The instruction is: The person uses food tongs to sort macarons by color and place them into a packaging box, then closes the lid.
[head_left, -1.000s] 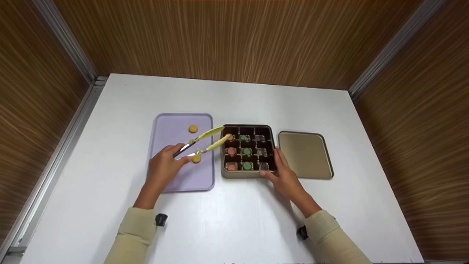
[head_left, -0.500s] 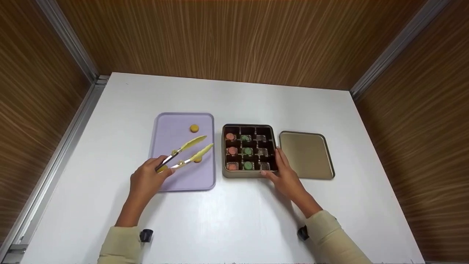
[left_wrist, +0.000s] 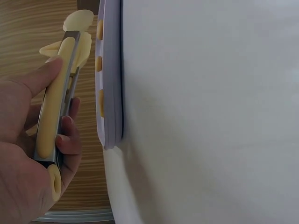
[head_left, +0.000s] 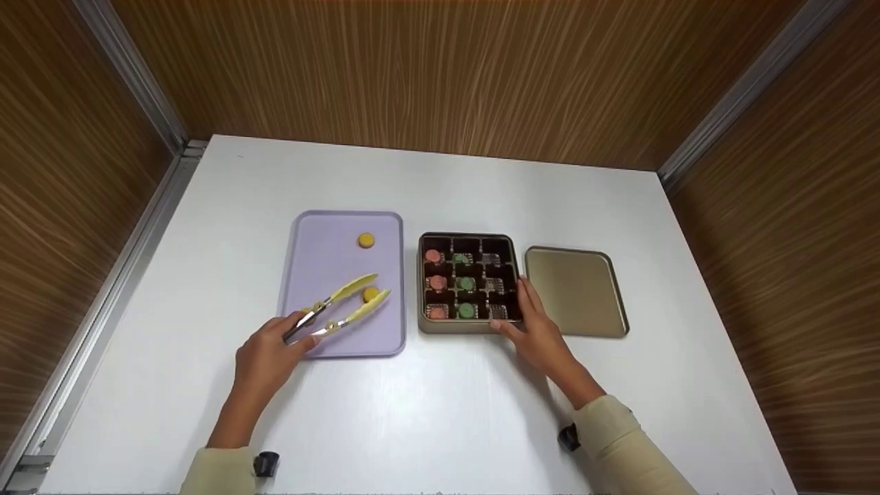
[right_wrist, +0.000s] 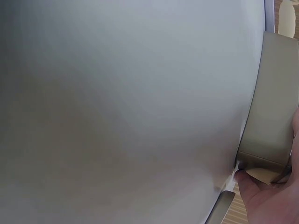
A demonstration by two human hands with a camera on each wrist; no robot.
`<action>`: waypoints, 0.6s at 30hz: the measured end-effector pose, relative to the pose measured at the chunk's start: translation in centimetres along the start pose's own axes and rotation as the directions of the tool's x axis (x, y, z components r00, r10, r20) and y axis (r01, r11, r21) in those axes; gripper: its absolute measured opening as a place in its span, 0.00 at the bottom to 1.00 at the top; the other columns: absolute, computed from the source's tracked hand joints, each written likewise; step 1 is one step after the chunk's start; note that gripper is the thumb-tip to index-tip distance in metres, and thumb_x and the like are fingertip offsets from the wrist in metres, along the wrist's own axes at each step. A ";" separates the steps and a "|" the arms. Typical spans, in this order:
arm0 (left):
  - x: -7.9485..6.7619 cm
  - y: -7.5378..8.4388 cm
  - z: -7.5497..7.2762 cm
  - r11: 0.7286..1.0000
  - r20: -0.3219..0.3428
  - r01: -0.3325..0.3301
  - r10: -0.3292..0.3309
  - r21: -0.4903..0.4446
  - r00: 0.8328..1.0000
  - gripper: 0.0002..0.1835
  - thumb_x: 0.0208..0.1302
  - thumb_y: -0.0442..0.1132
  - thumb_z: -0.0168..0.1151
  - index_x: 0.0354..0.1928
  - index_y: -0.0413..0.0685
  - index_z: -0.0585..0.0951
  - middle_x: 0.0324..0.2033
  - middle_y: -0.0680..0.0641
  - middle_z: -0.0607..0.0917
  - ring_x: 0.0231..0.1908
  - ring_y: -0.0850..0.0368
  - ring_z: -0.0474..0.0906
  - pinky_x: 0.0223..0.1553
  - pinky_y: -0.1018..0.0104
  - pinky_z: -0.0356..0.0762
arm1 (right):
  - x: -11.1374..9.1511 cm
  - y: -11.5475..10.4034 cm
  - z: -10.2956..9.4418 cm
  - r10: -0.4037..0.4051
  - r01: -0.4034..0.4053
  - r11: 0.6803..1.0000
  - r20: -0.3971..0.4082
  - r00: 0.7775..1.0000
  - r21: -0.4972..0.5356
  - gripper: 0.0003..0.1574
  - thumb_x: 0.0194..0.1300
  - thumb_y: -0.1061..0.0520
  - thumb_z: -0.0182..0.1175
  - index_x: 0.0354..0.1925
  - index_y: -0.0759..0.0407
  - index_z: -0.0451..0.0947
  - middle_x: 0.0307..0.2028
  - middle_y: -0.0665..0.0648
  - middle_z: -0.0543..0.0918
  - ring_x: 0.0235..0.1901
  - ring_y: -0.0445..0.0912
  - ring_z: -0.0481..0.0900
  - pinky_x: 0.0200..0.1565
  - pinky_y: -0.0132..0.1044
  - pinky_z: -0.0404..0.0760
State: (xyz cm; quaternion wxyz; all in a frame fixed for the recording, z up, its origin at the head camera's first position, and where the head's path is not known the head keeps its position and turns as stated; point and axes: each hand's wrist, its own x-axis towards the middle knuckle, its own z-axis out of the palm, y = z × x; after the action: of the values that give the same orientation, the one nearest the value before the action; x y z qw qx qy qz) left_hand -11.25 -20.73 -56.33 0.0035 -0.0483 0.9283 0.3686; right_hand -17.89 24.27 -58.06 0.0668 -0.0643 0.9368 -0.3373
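Note:
My left hand (head_left: 265, 354) grips a pair of tongs (left_wrist: 56, 98) with yellow tips, its thumb along one arm. The tong tips are spread apart over a lilac tray (head_left: 330, 261), on either side of a yellow macaron (head_left: 371, 295). Another yellow macaron (head_left: 366, 240) lies farther back, and a third is partly hidden behind the tongs. My right hand (head_left: 540, 337) holds the near right corner of a square tin (right_wrist: 271, 98), thumb at the front and fingers along the side. Inside its divided insert, pink macarons (head_left: 438, 282) fill the left column and green macarons (head_left: 467, 284) the middle one.
The tin's gold lid (head_left: 577, 292) lies just right of the tin, close to my right hand. The right column of the insert shows only clear ridged cups (head_left: 493, 285). Wood-grain walls (head_left: 440, 82) surround the white table (head_left: 426, 426).
My left hand has drawn the tongs back from the tin, leftward and toward me, over the tray. A pink macaron now sits in the back left compartment. The right hand stays put.

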 end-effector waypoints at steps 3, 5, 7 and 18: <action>-0.1 -0.2 0.3 1.000 0.000 0.007 -0.007 0.008 1.000 0.33 0.64 0.49 0.70 0.69 0.48 0.75 0.59 0.37 0.81 0.60 0.35 0.77 0.56 0.36 0.73 | 0.0 0.0 0.0 -0.003 0.003 1.000 -0.002 1.000 -0.005 0.68 0.61 0.22 0.56 0.82 0.48 0.36 0.82 0.52 0.39 0.74 0.63 0.58 0.67 0.63 0.66; -0.1 -0.3 0.5 1.000 -0.003 0.007 -0.007 0.015 1.000 0.33 0.64 0.48 0.70 0.69 0.47 0.75 0.58 0.36 0.81 0.59 0.35 0.78 0.54 0.37 0.74 | 0.0 0.0 0.1 -0.004 0.004 1.000 -0.004 1.000 -0.006 0.67 0.61 0.22 0.56 0.82 0.49 0.37 0.82 0.52 0.40 0.74 0.63 0.58 0.67 0.63 0.65; -0.1 -0.4 0.6 1.000 -0.007 0.008 -0.008 0.022 1.000 0.33 0.64 0.48 0.70 0.69 0.46 0.74 0.58 0.36 0.82 0.58 0.35 0.78 0.54 0.38 0.75 | 0.0 0.1 0.1 -0.002 0.002 1.000 -0.008 1.000 -0.008 0.67 0.61 0.22 0.57 0.82 0.49 0.37 0.82 0.52 0.40 0.74 0.63 0.58 0.68 0.63 0.65; -0.1 -0.4 1.0 0.999 0.025 0.034 -0.035 0.023 0.999 0.37 0.62 0.49 0.71 0.70 0.45 0.73 0.61 0.36 0.79 0.62 0.35 0.75 0.57 0.39 0.74 | 0.1 0.1 0.1 -0.012 0.012 1.000 -0.008 1.000 -0.006 0.67 0.61 0.23 0.57 0.82 0.48 0.36 0.82 0.52 0.39 0.74 0.64 0.59 0.68 0.62 0.65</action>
State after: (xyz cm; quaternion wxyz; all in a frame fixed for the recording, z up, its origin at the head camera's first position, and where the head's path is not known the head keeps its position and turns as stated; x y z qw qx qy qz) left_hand -11.10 -20.30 -57.30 0.0221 -0.0595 0.9313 0.3587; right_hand -17.94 24.26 -58.21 0.0608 -0.0685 0.9377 -0.3352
